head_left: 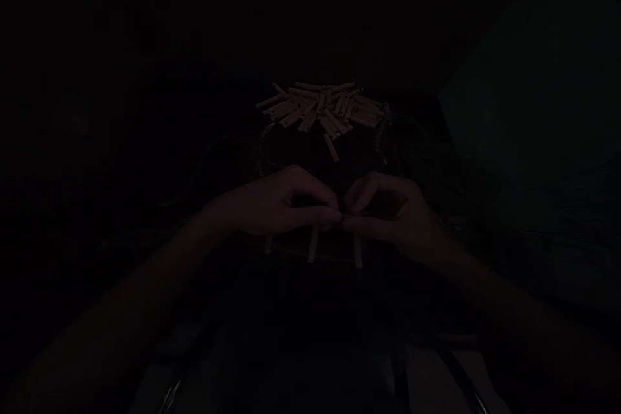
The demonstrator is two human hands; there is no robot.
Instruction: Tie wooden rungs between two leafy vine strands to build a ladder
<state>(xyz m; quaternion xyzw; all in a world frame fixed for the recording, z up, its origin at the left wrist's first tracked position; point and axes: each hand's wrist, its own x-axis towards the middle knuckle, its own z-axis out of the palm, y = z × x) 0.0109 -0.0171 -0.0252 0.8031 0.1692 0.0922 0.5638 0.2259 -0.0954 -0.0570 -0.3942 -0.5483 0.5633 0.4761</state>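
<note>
My left hand (276, 204) and right hand (392, 217) curl almost shut, their fingertips (336, 215) pinched together on something too dark to tell, above three pale wooden sticks (313, 244). A heap of pale wooden sticks (323, 107) lies beyond. This fine step calls for a steady pinch.

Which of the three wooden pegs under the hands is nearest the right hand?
The rightmost peg, just under the right hand; the middle peg and leftmost peg sit by the left hand.

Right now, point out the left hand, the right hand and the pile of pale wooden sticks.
Left hand (276, 202): head view, back of the hand.
Right hand (388, 215): head view, back of the hand.
Pile of pale wooden sticks (323, 107): head view, middle of the pile.
</note>
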